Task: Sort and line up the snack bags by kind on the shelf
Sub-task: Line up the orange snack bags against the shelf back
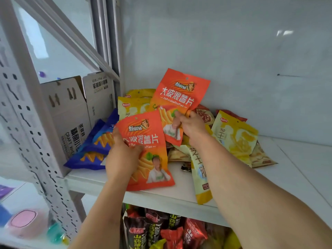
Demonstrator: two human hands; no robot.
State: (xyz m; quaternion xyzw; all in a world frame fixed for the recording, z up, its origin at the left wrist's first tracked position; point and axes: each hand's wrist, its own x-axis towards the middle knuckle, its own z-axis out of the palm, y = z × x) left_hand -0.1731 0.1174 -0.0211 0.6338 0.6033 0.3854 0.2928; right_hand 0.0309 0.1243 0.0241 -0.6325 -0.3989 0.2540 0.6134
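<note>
While your left hand (124,151) grips one orange bag (149,153), your right hand (190,124) pinches another orange bag (177,97), seemingly clear of the shelf (179,196) pile.

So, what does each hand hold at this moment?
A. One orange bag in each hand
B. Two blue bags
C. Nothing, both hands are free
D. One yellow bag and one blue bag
A: the left hand grips one orange bag low over the shelf, and the right hand holds up a second orange bag with the same print.
</note>
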